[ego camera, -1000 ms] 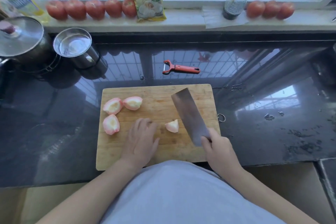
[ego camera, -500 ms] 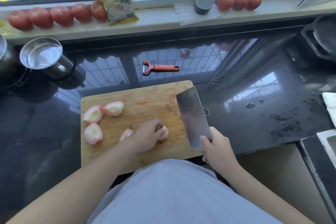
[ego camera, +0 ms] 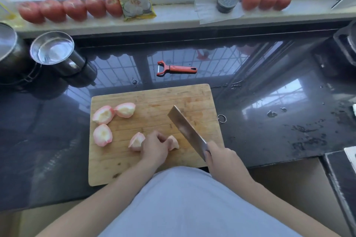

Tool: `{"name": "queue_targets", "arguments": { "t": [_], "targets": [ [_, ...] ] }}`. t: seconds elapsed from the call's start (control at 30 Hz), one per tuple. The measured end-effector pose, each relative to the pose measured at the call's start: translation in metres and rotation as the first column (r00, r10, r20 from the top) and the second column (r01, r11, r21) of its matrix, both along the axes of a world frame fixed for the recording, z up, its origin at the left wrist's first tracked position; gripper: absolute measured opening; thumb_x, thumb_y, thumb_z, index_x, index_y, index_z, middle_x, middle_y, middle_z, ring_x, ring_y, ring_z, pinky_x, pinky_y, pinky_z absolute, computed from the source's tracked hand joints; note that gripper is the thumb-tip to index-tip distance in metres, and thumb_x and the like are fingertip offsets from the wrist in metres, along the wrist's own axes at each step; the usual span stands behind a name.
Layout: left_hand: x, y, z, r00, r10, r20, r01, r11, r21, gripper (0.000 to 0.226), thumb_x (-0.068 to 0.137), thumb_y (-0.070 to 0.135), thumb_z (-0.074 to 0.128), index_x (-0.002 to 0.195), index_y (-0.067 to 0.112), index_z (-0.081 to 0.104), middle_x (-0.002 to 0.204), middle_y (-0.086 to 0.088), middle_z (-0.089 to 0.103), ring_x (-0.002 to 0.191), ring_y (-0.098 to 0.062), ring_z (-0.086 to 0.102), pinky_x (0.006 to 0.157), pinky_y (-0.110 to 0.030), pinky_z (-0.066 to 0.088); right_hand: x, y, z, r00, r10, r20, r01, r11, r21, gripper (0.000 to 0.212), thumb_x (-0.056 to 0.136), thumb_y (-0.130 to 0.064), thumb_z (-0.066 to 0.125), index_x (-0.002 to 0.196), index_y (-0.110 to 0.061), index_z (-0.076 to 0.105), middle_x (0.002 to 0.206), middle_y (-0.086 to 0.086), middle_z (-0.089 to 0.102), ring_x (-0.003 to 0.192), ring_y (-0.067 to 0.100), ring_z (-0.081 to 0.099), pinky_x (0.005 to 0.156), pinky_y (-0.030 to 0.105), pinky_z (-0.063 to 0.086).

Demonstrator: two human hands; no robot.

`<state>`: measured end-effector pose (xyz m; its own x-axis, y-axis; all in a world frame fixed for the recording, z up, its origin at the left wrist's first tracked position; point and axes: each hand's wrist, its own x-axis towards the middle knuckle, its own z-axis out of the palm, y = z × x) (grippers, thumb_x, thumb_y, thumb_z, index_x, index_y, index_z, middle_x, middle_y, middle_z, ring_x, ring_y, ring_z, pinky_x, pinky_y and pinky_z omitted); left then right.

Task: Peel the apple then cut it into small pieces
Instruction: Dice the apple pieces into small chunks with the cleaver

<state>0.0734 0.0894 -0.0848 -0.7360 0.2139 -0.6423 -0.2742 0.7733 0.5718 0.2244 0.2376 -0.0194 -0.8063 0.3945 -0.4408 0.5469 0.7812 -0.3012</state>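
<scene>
Head view: left hand [ego camera: 155, 147] curling fingers around a peeled apple piece [ego camera: 173, 142] on the wooden cutting board [ego camera: 154, 98], another piece [ego camera: 136, 141] touching its other side. Right hand [ego camera: 221, 157] gripping the cleaver [ego camera: 185, 130] handle, blade angling over the board beside the held piece. Three more peeled pieces [ego camera: 103, 114] lying near the board's left edge. Red peeler [ego camera: 176, 68] resting on the dark countertop [ego camera: 269, 131] beyond.

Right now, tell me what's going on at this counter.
A person is cutting up a peeled apple on a wooden cutting board. The right hand grips a cleaver, its blade raised at a slant. The left hand holds two apple pieces near the front. Three apple chunks lie at the board's left. A red peeler lies behind the board.
</scene>
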Motion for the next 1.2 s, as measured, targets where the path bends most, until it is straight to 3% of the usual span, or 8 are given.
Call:
{"name": "queue_targets", "arguments": {
  "t": [0.17,0.33,0.43,0.6,0.8,0.93,1.07,1.2],
  "targets": [
    [0.017,0.001,0.002,0.993,0.068,0.093,-0.075,0.994,0.082,0.015,0.085,0.017,0.08,0.082,0.012,0.066,0.06,0.001,0.071,0.059,-0.013,0.067,0.057,-0.022,0.05,-0.002,-0.013,-0.001,0.991,0.135,0.011,-0.135,0.989,0.057,0.024,0.093,-0.016,0.054,0.084,-0.021,0.033,0.053,0.001,0.037,0.049,0.04,0.043,0.045,0.038,0.038],
    [0.022,0.001,0.005,0.998,0.051,0.044,-0.055,0.994,0.098,0.013,0.087,0.02,0.077,0.084,0.014,0.066,0.065,0.002,0.072,0.065,-0.013,0.065,0.053,-0.019,0.038,0.006,-0.01,-0.002,0.991,0.113,0.076,-0.115,0.993,0.014,0.014,0.104,-0.027,0.037,0.094,-0.02,0.031,0.068,-0.003,0.041,0.076,0.039,0.056,0.059,0.038,0.037],
    [0.024,0.005,0.008,0.997,0.062,0.054,-0.067,0.994,0.089,0.01,0.089,0.018,0.073,0.085,0.016,0.065,0.069,0.001,0.073,0.07,-0.015,0.066,0.055,-0.023,0.038,0.008,-0.013,0.002,0.991,0.107,0.076,-0.108,0.994,0.011,0.014,0.104,-0.029,0.039,0.094,-0.02,0.033,0.076,0.004,0.057,0.072,0.037,0.058,0.057,0.036,0.037],
    [0.015,0.008,0.007,0.992,0.123,0.015,-0.124,0.985,0.123,0.013,0.092,0.008,0.06,0.087,0.02,0.061,0.063,-0.002,0.071,0.068,-0.019,0.067,0.059,-0.028,0.042,0.007,-0.009,0.003,0.994,0.086,0.073,-0.089,0.995,0.039,0.014,0.104,-0.028,0.037,0.093,-0.02,0.032,0.072,0.003,0.057,0.064,0.036,0.049,0.056,0.037,0.036],
    [0.018,0.007,0.0,0.997,-0.005,-0.071,0.013,0.993,0.113,0.015,0.09,0.037,0.072,0.084,0.03,0.06,0.085,0.003,0.071,0.076,-0.019,0.07,0.072,-0.043,0.059,0.009,-0.008,0.0,0.996,0.073,0.054,-0.075,0.997,0.036,0.013,0.103,-0.028,0.037,0.094,-0.02,0.033,0.075,0.004,0.063,0.07,0.036,0.06,0.061,0.04,0.045],
    [0.014,0.012,-0.001,0.998,-0.023,-0.067,0.027,0.997,0.069,0.017,0.091,0.03,0.075,0.084,0.024,0.06,0.086,0.001,0.07,0.081,-0.021,0.069,0.069,-0.037,0.054,0.008,-0.008,-0.001,0.997,0.079,0.003,-0.079,0.994,0.076,0.014,0.104,-0.027,0.039,0.093,-0.02,0.033,0.065,-0.004,0.043,0.061,0.031,0.043,0.055,0.036,0.035],
    [0.015,0.014,0.002,0.989,0.124,0.082,-0.131,0.988,0.084,0.014,0.096,0.021,0.071,0.096,0.01,0.061,0.086,-0.007,0.074,0.051,-0.001,0.065,0.045,-0.013,0.04,0.006,-0.011,0.002,0.992,0.118,-0.043,-0.11,0.982,0.153,0.026,0.093,-0.019,0.059,0.084,-0.02,0.034,0.05,-0.007,0.028,0.041,0.021,0.026,0.039,0.028,0.013],
    [0.016,0.023,0.0,0.9,0.342,0.272,-0.38,0.919,0.103,0.015,0.098,0.013,0.067,0.094,0.011,0.052,0.089,-0.011,0.073,0.057,-0.016,0.073,0.051,-0.023,0.051,0.004,-0.011,0.005,0.982,0.186,0.022,-0.187,0.973,0.136,0.047,0.063,-0.013,0.078,0.073,-0.021,0.033,0.045,-0.009,0.012,0.036,0.013,0.003,0.041,0.022,-0.004]
  ]
}}
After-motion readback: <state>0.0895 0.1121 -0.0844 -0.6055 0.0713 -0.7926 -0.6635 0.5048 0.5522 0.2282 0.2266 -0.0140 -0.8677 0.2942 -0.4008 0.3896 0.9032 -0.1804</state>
